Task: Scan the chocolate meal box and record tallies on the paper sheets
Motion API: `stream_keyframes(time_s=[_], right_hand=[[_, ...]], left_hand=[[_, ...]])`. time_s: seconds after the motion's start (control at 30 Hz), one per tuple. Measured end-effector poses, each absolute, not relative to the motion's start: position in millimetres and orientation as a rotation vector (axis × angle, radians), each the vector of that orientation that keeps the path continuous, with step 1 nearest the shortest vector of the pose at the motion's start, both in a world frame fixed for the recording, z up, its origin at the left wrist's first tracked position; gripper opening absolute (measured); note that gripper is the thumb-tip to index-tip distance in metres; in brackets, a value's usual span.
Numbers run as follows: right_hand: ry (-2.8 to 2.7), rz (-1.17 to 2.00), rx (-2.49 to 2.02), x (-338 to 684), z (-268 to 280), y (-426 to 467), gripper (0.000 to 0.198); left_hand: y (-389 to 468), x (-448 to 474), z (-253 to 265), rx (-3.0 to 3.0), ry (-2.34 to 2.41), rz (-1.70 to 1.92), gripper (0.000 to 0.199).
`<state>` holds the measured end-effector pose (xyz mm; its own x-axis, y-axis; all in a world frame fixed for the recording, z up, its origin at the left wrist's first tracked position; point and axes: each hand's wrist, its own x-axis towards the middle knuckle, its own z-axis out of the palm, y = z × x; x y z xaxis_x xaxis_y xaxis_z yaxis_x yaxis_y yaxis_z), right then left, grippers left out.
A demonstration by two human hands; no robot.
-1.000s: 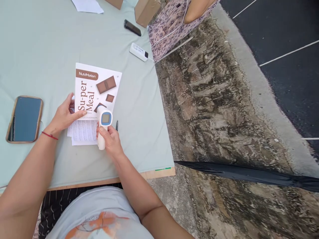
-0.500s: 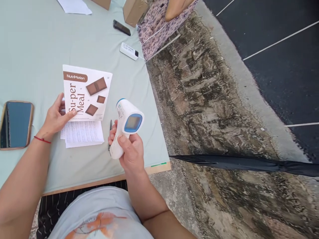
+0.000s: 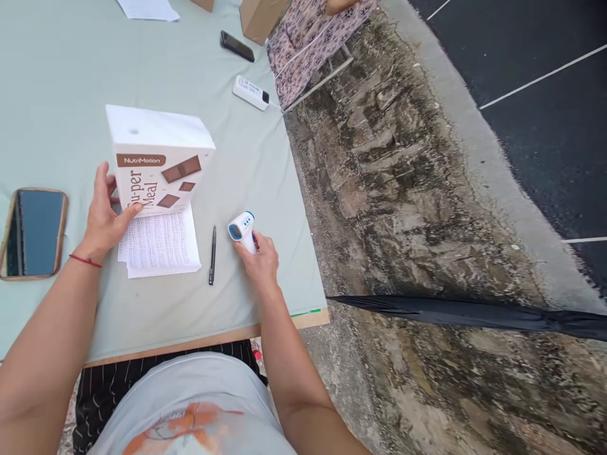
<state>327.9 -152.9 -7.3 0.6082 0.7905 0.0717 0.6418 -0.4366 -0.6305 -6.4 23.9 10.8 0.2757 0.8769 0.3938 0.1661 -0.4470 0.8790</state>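
White rectangular cardboard NutriMotion box (image 3: 164,165) is being held left of frame centre, left hand's (image 3: 107,218) fingers clamping its edge. Right hand (image 3: 262,260), lower centre, is clamping its fingers round a white-and-blue plastic gun-shaped thermometer (image 3: 244,229). Slim black pen (image 3: 212,256) is lying between thermometer and printed white paper sheets (image 3: 164,246).

The left hand (image 3: 105,220) holds a white NutriMotion box (image 3: 164,155) at the far end of printed sheets (image 3: 164,248). The right hand (image 3: 262,264) grips a white-and-blue thermometer gun (image 3: 243,229), right of a black pen (image 3: 212,256).
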Motion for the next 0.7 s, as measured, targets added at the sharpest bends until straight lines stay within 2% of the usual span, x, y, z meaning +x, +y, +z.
stream_keyframes(time_s=[0.13,0.2,0.3,0.4,0.43,0.5,0.57,0.7], right_hand=[[-1.251,0.058,-2.211,328.9,-11.7,-162.1,0.052],[-1.28,-0.024,-2.09,316.2,-8.0,-165.9,0.045],[-1.318,0.232,-1.939,288.4,-3.8,-168.8,0.035],[-1.344,0.472,-1.968,264.9,-2.9,-167.5,0.039],[-1.359,0.489,-1.994,260.3,-2.7,-166.4,0.039],[-1.403,0.498,-2.008,256.7,-1.4,-164.3,0.039],[-1.438,0.528,-1.936,258.3,1.0,-163.6,0.041],[-1.373,0.572,-1.65,263.7,4.2,-169.9,0.039]], left_hand=[[20.5,-6.9,15.2,1.908,1.001,1.15,0.086],[19.3,-7.8,18.4,1.982,1.104,1.159,0.085],[17.5,-8.0,28.9,2.158,1.231,1.44,0.086],[10.0,-2.5,46.7,2.309,1.079,1.876,0.07],[5.3,1.2,52.2,2.344,1.042,1.868,0.061],[-6.4,11.3,58.8,2.414,0.883,1.684,0.042],[-19.0,23.2,58.1,2.459,0.748,1.25,0.029],[-34.8,42.7,43.6,2.525,0.582,0.682,0.021]])
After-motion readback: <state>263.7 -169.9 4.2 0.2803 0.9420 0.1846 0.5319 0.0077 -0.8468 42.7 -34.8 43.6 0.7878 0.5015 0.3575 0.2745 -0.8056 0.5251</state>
